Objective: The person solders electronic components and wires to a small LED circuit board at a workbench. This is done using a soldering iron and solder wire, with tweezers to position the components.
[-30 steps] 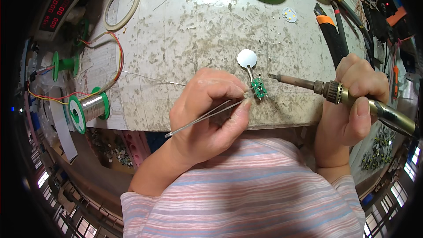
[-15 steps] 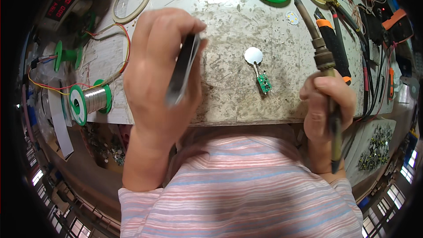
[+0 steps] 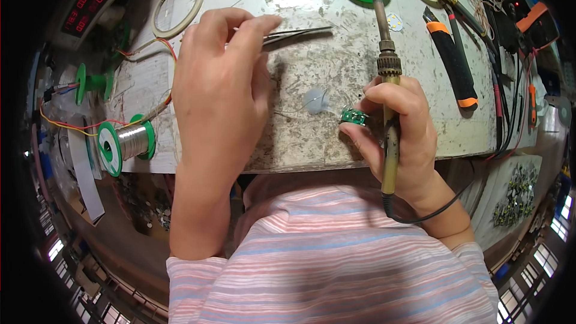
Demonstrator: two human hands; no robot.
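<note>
Two hands: my right hand (image 3: 414,129) grips an olive-gold metal soldering iron (image 3: 390,165), pinching a small green circuit board (image 3: 353,117) over the stained white bench (image 3: 306,147); my left hand (image 3: 219,87) half-curls at slim metal tweezers (image 3: 303,33) (hold unclear). Best keep the iron pointing away.

Soldering iron (image 3: 389,63) is tipped in dull metal, solder spool (image 3: 114,157) flanged in shiny plastic, worktop (image 3: 300,150) pretty badly scuffed.

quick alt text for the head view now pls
A person's right hand holds a soldering iron and a small green circuit board over a stained white table. The left hand is at a pair of tweezers; whether it grips them is unclear. A spool of solder sits to the left.
</note>
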